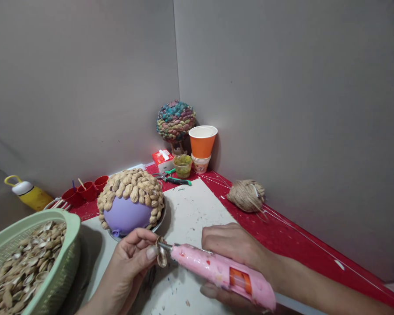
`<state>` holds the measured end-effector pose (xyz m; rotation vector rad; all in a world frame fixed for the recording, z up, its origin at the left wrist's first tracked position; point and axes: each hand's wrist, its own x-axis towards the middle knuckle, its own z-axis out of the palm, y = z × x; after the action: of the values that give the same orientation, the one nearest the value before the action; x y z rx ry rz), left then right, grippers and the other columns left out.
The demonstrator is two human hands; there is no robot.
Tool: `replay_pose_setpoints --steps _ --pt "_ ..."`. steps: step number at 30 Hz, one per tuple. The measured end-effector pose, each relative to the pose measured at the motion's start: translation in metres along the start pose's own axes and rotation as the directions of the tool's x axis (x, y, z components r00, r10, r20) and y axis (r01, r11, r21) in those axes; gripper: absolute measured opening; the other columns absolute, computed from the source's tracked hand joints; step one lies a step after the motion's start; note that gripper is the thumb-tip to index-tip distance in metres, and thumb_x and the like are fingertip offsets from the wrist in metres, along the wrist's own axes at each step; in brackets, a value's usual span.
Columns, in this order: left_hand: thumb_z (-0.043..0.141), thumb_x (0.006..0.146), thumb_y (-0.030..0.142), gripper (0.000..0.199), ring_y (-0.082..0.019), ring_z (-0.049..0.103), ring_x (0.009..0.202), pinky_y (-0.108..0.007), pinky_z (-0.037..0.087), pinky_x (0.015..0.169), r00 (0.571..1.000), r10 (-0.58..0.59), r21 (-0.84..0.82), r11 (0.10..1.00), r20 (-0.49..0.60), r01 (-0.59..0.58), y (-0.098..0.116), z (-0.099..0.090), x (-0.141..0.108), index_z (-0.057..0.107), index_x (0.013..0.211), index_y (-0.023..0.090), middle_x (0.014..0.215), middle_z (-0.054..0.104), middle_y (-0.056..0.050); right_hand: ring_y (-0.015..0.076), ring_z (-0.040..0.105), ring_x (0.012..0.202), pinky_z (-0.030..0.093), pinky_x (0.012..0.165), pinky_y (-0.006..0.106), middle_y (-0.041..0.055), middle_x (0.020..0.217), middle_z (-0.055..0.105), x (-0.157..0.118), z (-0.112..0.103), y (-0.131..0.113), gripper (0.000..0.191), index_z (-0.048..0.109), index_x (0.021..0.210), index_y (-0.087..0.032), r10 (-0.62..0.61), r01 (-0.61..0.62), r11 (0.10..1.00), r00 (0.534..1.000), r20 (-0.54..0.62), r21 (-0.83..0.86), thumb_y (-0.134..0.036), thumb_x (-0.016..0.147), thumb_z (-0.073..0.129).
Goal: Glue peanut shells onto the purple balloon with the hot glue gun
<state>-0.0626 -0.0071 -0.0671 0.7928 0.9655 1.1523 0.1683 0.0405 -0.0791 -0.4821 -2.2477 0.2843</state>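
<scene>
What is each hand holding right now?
Left hand: fingers closed on a peanut shell.
Right hand: closed around the pink glue gun.

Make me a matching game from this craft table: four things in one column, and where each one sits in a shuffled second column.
Things:
1. peanut shell
2. glue gun
3. ball of twine
4. orange cup

Places:
A. stacked on another cup in the far corner
B. pinched in the left hand, at the gun's nozzle
C. lying on the red table by the right wall
D. held in the right hand

Pairs: 1-B, 2-D, 3-C, 4-A
</scene>
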Motion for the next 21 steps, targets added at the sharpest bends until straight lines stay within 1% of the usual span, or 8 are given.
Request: replay_pose_setpoints --steps 5,8,14,21 --pt "0.084 0.069 0.026 0.022 -0.009 0.058 0.063 -0.019 0.045 0.064 1.000 0.005 0.017 1.000 -0.004 -0.005 -0.0002 0.0004 0.0005 0.071 0.085 0.016 0.070 0.068 0.000 0.0102 0.037 0.049 0.026 0.046 0.025 -0.0036 0.055 0.041 -0.0028 0.0012 0.0024 0.044 0.044 0.062 -0.020 -0.009 0.009 0.999 1.000 0.000 0.032 -0.053 0.091 0.050" --pt "0.084 0.070 0.027 0.022 -0.008 0.057 0.062 -0.019 0.044 0.063 1.000 0.006 0.030 1.000 -0.014 -0.005 -0.0003 -0.0001 -0.0001 0.071 0.085 0.017 0.069 0.067 0.001 0.0102 0.036 0.048 0.026 0.046 0.026 -0.0033 0.054 0.042 -0.0010 0.0002 0.0012 0.045 0.044 0.061 -0.020 -0.001 0.001 1.000 1.000 0.014 0.020 -0.053 0.092 0.048" --pt "0.084 0.068 0.028 0.024 -0.009 0.055 0.061 -0.019 0.043 0.061 0.999 0.013 0.053 0.999 -0.039 -0.011 0.0003 0.0005 -0.0008 0.070 0.083 0.016 0.066 0.065 0.001 0.0099 0.036 0.047 0.026 0.045 0.025 -0.0035 0.052 0.042 0.0042 -0.0017 -0.0014 0.048 0.043 0.059 -0.020 -0.034 0.034 0.999 0.999 -0.010 0.008 -0.052 0.095 0.043" --pt "0.085 0.067 0.029 0.026 -0.009 0.056 0.060 -0.019 0.043 0.061 0.998 0.027 0.067 0.998 -0.061 -0.023 -0.0011 0.0006 -0.0013 0.069 0.084 0.017 0.064 0.065 0.002 0.0105 0.035 0.048 0.025 0.045 0.026 -0.0037 0.052 0.041 0.0028 -0.0006 -0.0003 0.045 0.044 0.059 -0.021 -0.037 0.036 0.999 0.999 0.010 0.015 -0.050 0.093 0.048"
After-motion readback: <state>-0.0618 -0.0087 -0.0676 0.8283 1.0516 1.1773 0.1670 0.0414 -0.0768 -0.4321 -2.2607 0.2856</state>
